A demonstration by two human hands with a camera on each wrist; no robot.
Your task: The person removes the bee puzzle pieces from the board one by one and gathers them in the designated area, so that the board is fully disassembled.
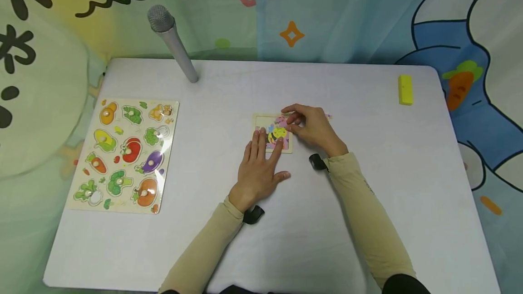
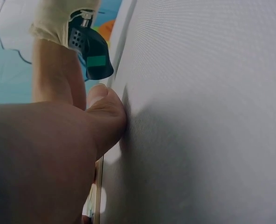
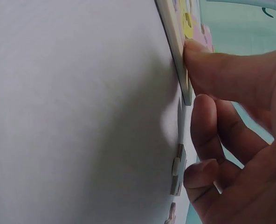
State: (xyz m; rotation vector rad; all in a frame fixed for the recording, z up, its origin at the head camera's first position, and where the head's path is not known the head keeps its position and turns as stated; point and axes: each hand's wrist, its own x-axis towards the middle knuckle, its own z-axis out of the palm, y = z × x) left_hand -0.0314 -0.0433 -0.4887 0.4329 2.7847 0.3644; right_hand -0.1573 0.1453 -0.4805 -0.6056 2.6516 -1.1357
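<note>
A small wooden jigsaw board (image 1: pixel 263 120) with a yellow bee picture (image 1: pixel 278 133) lies flat on the table. My left hand (image 1: pixel 257 171) rests palm down, its straight fingers over the board's lower left part. At the board's upper right, my right hand (image 1: pixel 310 124) pinches a pink jigsaw piece (image 3: pixel 204 36) close over the picture; fingers hide part of it. In the right wrist view, the thumb (image 3: pixel 203 53) is right at the board's edge. Loose jigsaw pieces (image 3: pixel 178 170) lie beyond the board, mostly hidden behind the right hand in the head view.
A larger vegetable peg puzzle (image 1: pixel 112 137) lies on the left of the white table (image 1: pixel 212 248). A grey microphone (image 1: pixel 175 44) stands at the back left. Toward the back right is a yellow block (image 1: pixel 406 90). A cartoon curtain (image 1: pixel 347 12) hangs behind the table.
</note>
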